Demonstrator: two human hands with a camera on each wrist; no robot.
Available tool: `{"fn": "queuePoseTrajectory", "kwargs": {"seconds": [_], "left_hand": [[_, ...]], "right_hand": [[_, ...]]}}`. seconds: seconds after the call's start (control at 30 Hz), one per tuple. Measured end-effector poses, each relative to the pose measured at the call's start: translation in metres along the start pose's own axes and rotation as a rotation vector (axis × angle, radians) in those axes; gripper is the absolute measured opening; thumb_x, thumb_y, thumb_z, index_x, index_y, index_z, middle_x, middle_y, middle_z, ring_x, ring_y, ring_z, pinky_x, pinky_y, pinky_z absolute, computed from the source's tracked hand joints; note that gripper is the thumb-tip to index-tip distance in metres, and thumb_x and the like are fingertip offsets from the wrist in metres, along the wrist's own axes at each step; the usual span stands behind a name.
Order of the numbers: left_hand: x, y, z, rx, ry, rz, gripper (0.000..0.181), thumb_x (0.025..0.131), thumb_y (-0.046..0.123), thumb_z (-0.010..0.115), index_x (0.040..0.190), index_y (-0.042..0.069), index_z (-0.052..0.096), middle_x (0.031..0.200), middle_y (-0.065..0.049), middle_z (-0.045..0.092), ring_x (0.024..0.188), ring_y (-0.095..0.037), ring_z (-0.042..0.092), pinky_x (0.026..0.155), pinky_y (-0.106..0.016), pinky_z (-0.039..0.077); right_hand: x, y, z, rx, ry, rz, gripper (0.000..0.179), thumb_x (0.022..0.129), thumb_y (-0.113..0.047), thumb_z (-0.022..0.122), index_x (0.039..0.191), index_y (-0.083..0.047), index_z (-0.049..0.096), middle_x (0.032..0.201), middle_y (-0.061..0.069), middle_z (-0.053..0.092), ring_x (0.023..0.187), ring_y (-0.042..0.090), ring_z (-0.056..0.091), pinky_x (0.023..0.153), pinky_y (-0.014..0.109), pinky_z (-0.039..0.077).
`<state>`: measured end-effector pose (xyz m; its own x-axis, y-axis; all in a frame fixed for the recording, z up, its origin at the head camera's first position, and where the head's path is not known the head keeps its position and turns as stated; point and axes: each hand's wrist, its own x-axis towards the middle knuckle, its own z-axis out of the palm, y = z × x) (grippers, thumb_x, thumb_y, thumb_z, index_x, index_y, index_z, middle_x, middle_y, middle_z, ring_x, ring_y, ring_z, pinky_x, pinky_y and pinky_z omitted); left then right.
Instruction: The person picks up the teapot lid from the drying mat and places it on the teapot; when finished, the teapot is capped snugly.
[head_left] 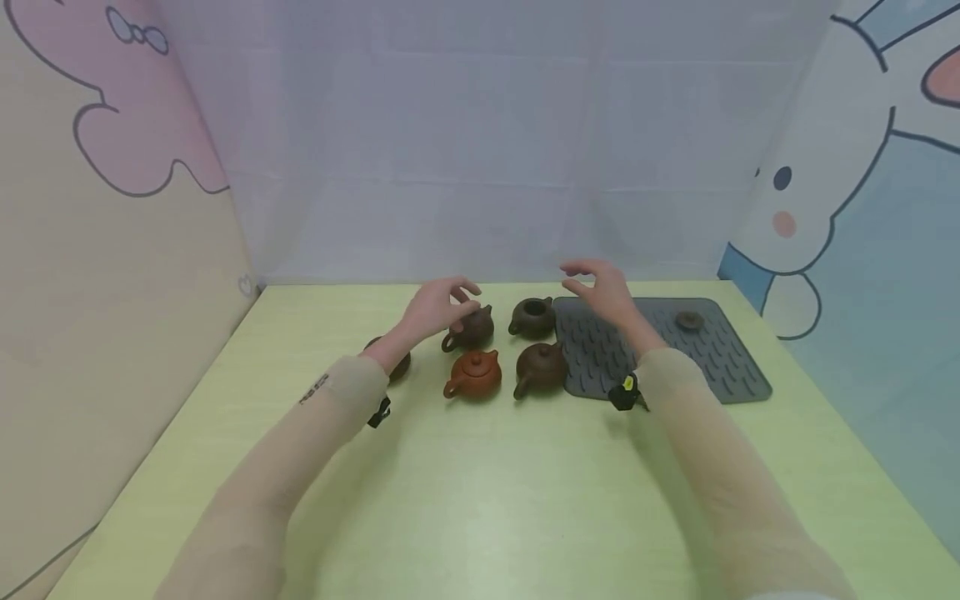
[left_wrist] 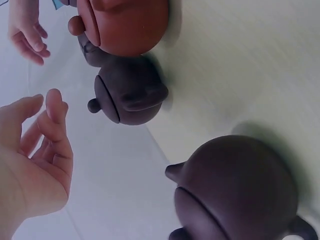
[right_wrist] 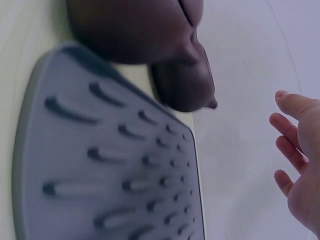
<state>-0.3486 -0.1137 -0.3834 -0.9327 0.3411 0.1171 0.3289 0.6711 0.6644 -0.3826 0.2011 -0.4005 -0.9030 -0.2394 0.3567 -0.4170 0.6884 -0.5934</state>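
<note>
My left hand (head_left: 441,305), fingers loosely bent and holding nothing, hovers by the dark lidded teapot (head_left: 476,333) at the back. The left wrist view shows a gap between that hand (left_wrist: 37,165) and the teapot (left_wrist: 131,82). Over the grey ridged mat (head_left: 723,367) is my right hand (head_left: 604,292), empty, thumb and fingers apart. To its left stands a dark teapot with an uncovered opening (head_left: 534,321); a small dark lid (head_left: 690,321) lies on the mat. In front are a reddish-orange lidded teapot (head_left: 476,377) and a brown lidded teapot (head_left: 542,370).
Another dark teapot (head_left: 399,370) is partly hidden behind my left wrist. The yellow-green table (head_left: 480,500) meets a pale curtain (head_left: 480,167) at the back. Printed panels flank both sides. The brown teapot's spout is close to the mat's left edge.
</note>
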Motion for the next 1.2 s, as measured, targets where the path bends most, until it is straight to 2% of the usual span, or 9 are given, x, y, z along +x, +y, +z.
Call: {"fn": "queuePoseTrajectory", "kwargs": {"seconds": [0.2,0.4,0.53,0.67,0.77,0.87,1.0,1.2], "left_hand": [[0.010,0.008,0.001,0.079,-0.068,0.039,0.029,0.093,0.027,0.068,0.120,0.018,0.066,0.106,-0.007,0.073,0.066,-0.025,0.074,0.058,-0.030,0.054],[0.022,0.007,0.009,0.106,-0.131,0.131,0.033,0.092,0.032,0.070,0.123,0.020,0.065,0.104,-0.003,0.073,0.065,-0.022,0.074,0.066,-0.028,0.055],[0.028,0.008,0.016,0.120,-0.194,0.183,0.037,0.092,0.033,0.070,0.126,0.020,0.063,0.106,-0.003,0.072,0.066,-0.021,0.073,0.070,-0.030,0.057],[0.033,0.011,0.022,0.197,-0.224,0.191,0.038,0.093,0.034,0.069,0.129,0.021,0.061,0.109,-0.003,0.071,0.068,-0.022,0.074,0.079,-0.032,0.055],[0.036,0.014,0.027,0.236,-0.238,0.182,0.038,0.094,0.031,0.068,0.129,0.019,0.061,0.109,-0.004,0.072,0.067,-0.022,0.074,0.083,-0.034,0.054],[0.039,0.016,0.031,0.237,-0.248,0.169,0.038,0.095,0.027,0.067,0.131,0.016,0.061,0.110,-0.005,0.072,0.066,-0.022,0.073,0.080,-0.034,0.055],[0.042,0.012,0.039,0.236,-0.256,0.163,0.038,0.094,0.027,0.068,0.130,0.018,0.060,0.109,-0.004,0.072,0.064,-0.021,0.072,0.071,-0.029,0.054],[0.043,0.009,0.049,0.205,-0.267,0.162,0.036,0.093,0.025,0.070,0.127,0.019,0.060,0.107,-0.003,0.071,0.057,-0.016,0.069,0.055,-0.026,0.053]], "right_hand": [[-0.017,0.024,-0.022,0.002,0.037,0.055,0.037,0.098,-0.021,0.062,0.132,-0.007,0.061,0.132,0.018,0.063,0.129,0.036,0.052,0.110,0.057,0.038],[-0.038,0.050,-0.048,-0.027,0.090,0.105,0.038,0.099,-0.022,0.061,0.133,-0.005,0.061,0.133,0.022,0.061,0.131,0.039,0.050,0.111,0.059,0.036],[-0.052,0.067,-0.065,-0.056,0.135,0.180,0.040,0.100,-0.026,0.059,0.134,-0.005,0.060,0.137,0.022,0.058,0.133,0.040,0.047,0.110,0.061,0.034],[-0.067,0.080,-0.080,-0.100,0.181,0.242,0.042,0.101,-0.030,0.055,0.134,-0.004,0.059,0.137,0.024,0.057,0.132,0.042,0.046,0.107,0.062,0.038],[-0.077,0.092,-0.089,-0.143,0.213,0.228,0.039,0.101,-0.026,0.056,0.131,-0.002,0.060,0.131,0.026,0.060,0.127,0.043,0.049,0.106,0.062,0.038],[-0.086,0.107,-0.097,-0.178,0.231,0.209,0.036,0.100,-0.021,0.056,0.129,0.000,0.061,0.128,0.027,0.061,0.126,0.044,0.049,0.108,0.062,0.033],[-0.098,0.122,-0.103,-0.208,0.217,0.233,0.039,0.100,-0.023,0.055,0.132,0.000,0.060,0.133,0.028,0.058,0.129,0.047,0.046,0.110,0.064,0.030],[-0.111,0.133,-0.103,-0.198,0.195,0.258,0.042,0.100,-0.024,0.057,0.133,0.001,0.058,0.136,0.030,0.055,0.127,0.049,0.046,0.106,0.066,0.032]]}}
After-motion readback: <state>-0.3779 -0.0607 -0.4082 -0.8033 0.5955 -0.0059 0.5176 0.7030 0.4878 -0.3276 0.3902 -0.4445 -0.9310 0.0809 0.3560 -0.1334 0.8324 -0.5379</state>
